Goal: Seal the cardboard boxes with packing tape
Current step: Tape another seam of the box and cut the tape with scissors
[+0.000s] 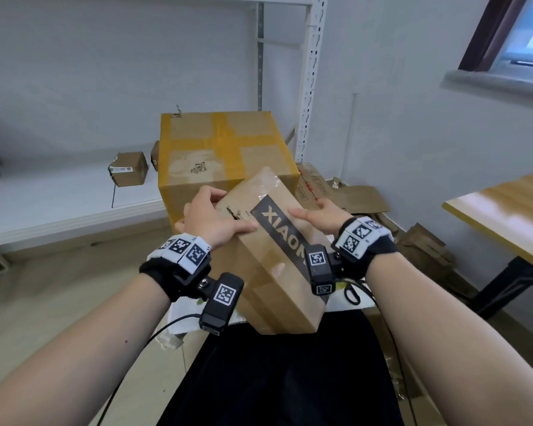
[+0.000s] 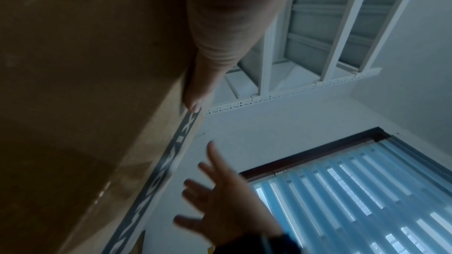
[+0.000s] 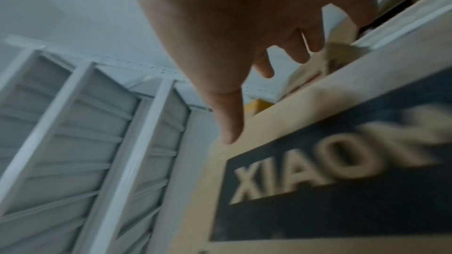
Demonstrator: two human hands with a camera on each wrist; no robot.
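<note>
A small brown cardboard box (image 1: 277, 265) with a black XIAOMI label is tilted above my lap, its top glossy with clear tape. My left hand (image 1: 210, 216) grips its far left edge, thumb lying across the top. My right hand (image 1: 320, 215) hovers at the box's right side with straight, spread fingers. In the left wrist view the box (image 2: 85, 84) fills the left and the right hand (image 2: 227, 210) is spread beside it. The right wrist view shows the right hand (image 3: 244, 26) with its index tip at the edge of the box (image 3: 342, 181).
A large box (image 1: 222, 149) crossed with yellow tape stands just behind the small one. A white shelf (image 1: 59, 195) on the left carries a little box (image 1: 128, 169). Flattened cardboard (image 1: 360, 198) lies on the floor at right, beside a wooden table (image 1: 511, 207).
</note>
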